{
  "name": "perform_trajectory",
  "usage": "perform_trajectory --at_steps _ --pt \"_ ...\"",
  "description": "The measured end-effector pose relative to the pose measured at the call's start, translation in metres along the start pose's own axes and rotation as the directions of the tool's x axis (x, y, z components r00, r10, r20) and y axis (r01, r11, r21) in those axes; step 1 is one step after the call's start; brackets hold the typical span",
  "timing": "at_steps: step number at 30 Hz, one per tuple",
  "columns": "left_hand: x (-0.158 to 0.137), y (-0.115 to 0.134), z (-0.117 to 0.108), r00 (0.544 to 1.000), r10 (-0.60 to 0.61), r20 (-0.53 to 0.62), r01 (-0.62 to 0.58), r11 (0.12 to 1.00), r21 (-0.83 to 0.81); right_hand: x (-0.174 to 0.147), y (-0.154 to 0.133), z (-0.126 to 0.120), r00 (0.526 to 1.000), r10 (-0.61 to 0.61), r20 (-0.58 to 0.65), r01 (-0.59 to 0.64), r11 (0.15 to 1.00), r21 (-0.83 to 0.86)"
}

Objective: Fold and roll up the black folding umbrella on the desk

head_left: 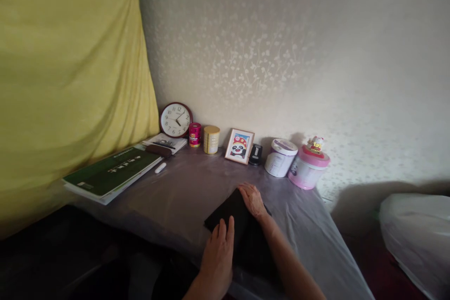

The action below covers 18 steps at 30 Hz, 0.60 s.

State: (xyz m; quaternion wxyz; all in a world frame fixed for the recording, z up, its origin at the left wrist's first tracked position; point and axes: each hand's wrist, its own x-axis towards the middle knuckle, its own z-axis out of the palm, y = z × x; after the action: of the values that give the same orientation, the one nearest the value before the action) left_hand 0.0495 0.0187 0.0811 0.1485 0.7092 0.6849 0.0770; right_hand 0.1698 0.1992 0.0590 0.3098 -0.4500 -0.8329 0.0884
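Observation:
A piece of black fabric [242,229], which looks folded, lies on the covered table near its front edge. My right hand [252,200] rests palm down on the far edge of the fabric, its fingers laid over the top corner. Along the near left edge is my left hand [220,248], with fingers stretched out over the fabric and the thumb side hidden from me. The fabric's lower part runs down between my forearms into shadow, so its near end is hard to make out.
Along the wall stand a clock [176,120], a pink can [194,135], a yellow-lidded tin [211,140], a framed panda picture [239,146], a black stapler-like object [255,154], a white tub [281,158] and a pink tub [308,167]. A green book [114,171] lies left.

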Motion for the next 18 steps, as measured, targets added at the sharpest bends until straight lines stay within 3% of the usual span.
perform_trajectory --at_steps 3,7,11,14,18 --pt "0.001 -0.002 0.000 0.999 -0.006 -0.052 0.004 0.999 -0.046 -0.002 0.004 -0.007 0.992 0.099 -0.078 -0.101 0.995 -0.024" --pt "0.001 -0.006 0.000 0.998 0.003 -0.060 -0.004 1.000 -0.019 -0.037 0.005 -0.021 0.962 0.173 -0.212 -0.174 0.985 0.016" --pt "0.004 -0.017 0.002 0.995 0.054 -0.088 -0.063 0.994 -0.092 -0.084 0.016 -0.035 0.989 0.122 -0.077 -0.123 0.992 -0.007" --pt "0.009 -0.027 -0.002 0.995 0.061 -0.079 -0.079 0.964 -0.254 -0.105 0.032 -0.046 0.971 0.227 -0.081 -0.227 0.974 0.007" --pt "0.011 -0.041 -0.019 0.991 0.112 -0.068 -0.129 0.921 -0.367 -0.111 0.047 -0.062 0.902 0.420 -0.106 -0.385 0.889 0.249"
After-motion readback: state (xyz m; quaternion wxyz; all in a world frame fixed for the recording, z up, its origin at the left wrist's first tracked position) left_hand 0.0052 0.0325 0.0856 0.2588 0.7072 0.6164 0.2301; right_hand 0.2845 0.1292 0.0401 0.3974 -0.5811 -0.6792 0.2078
